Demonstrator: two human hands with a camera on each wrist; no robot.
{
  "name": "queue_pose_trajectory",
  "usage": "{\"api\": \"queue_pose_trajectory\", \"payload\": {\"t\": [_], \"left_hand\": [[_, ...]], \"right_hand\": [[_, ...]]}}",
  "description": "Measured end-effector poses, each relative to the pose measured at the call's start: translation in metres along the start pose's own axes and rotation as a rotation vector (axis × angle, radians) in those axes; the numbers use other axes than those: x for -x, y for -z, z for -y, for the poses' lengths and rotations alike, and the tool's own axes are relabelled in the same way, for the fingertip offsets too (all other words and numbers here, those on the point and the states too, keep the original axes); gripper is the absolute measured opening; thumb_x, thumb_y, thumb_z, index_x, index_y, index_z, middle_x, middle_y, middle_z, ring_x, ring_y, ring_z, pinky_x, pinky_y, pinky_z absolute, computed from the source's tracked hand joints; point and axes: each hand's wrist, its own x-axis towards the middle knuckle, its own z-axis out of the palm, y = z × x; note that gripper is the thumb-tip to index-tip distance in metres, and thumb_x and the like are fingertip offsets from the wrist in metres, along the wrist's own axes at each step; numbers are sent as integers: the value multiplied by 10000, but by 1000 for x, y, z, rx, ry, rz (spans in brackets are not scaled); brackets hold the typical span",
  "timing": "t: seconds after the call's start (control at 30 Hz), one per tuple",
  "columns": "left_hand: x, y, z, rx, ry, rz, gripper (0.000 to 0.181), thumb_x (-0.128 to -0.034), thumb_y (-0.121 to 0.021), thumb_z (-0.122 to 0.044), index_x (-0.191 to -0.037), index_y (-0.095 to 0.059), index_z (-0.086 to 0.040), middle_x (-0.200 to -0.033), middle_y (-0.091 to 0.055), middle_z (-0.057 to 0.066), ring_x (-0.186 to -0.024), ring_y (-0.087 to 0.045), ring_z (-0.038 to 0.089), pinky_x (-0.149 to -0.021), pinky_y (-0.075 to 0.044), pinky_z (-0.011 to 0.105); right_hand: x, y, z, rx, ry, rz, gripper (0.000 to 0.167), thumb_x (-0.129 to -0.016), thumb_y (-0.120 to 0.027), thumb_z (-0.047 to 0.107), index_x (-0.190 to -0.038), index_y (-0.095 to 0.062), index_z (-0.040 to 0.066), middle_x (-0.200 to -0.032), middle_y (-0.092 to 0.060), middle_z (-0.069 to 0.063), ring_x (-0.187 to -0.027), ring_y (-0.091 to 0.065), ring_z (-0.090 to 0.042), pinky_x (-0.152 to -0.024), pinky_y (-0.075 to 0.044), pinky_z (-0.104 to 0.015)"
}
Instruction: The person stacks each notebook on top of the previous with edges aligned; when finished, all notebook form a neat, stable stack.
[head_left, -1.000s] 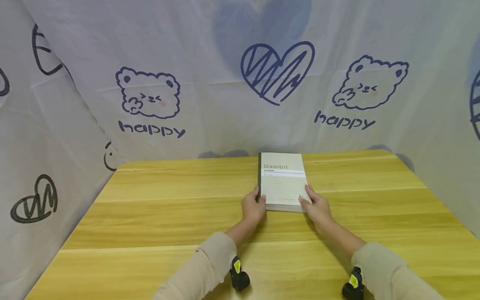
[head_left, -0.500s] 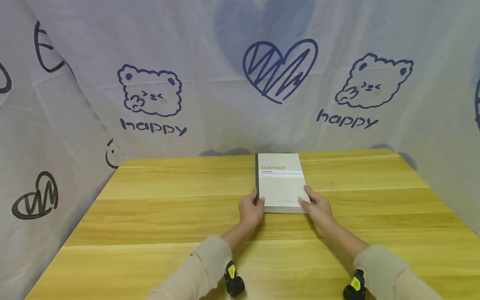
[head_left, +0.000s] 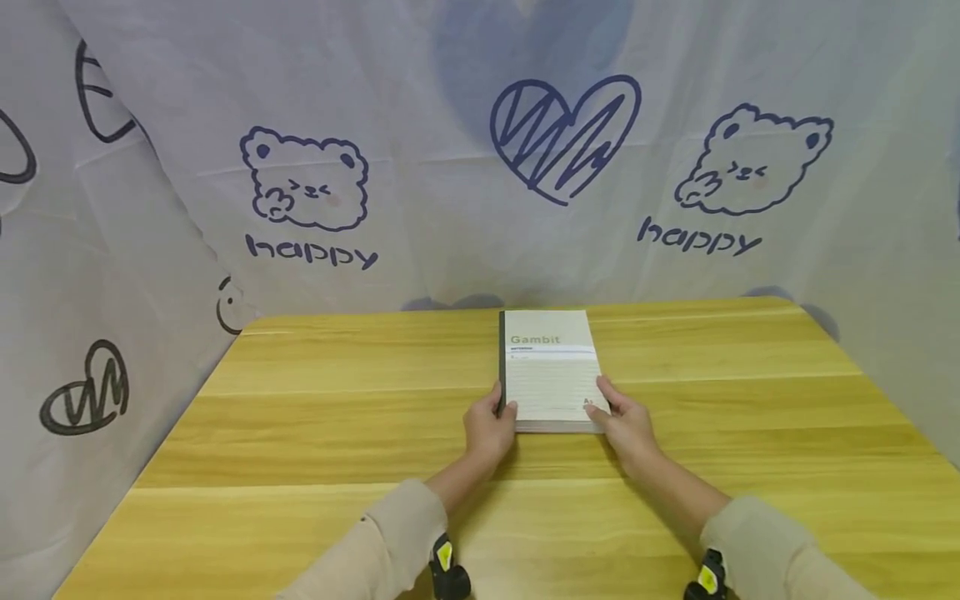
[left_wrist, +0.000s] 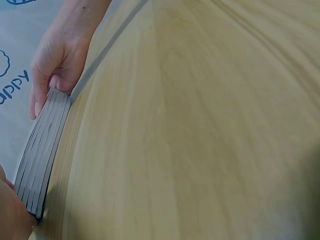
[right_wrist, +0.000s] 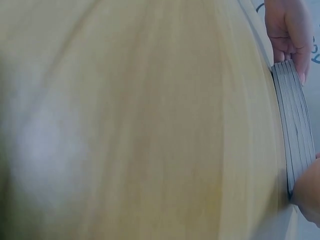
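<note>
A neat stack of several notebooks (head_left: 551, 379), the top one with a pale "Gambit" cover and a dark spine along its left side, is at the middle of the table's far part. My left hand (head_left: 487, 427) grips its near left corner, thumb on the cover. At the near right corner, my right hand (head_left: 628, 429) holds it the same way. The left wrist view shows the grey page edges of the notebook stack (left_wrist: 42, 155) between both hands. In the right wrist view the stack (right_wrist: 295, 125) sits at or close to the wood; I cannot tell whether it touches.
The wooden table (head_left: 337, 442) spreads out on both sides and in front of the stack. A white cloth (head_left: 435, 217) printed with hearts and bears hangs along the table's far edge. Small black wrist cameras (head_left: 450, 575) sit at the sleeves.
Both hands have shifted the notebook stack slightly left and toward me. The grip at both corners looks the same. The head view has moved a little.
</note>
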Motion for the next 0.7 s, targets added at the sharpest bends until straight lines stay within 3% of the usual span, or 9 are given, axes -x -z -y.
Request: {"api": "queue_pose_trajectory", "payload": {"t": [0.7], "left_hand": [[19, 30, 12, 68, -26, -11, 404, -852, -587, 19, -1226, -495, 142, -1255, -513, 274, -1181, -503, 356, -928, -459, 390]], "right_hand": [[15, -20, 0, 30, 18, 45, 578, -906, -524, 3, -1415, -256, -52, -1527, -160, -154, -1427, -115, -293, -1152, -143, -359]]}}
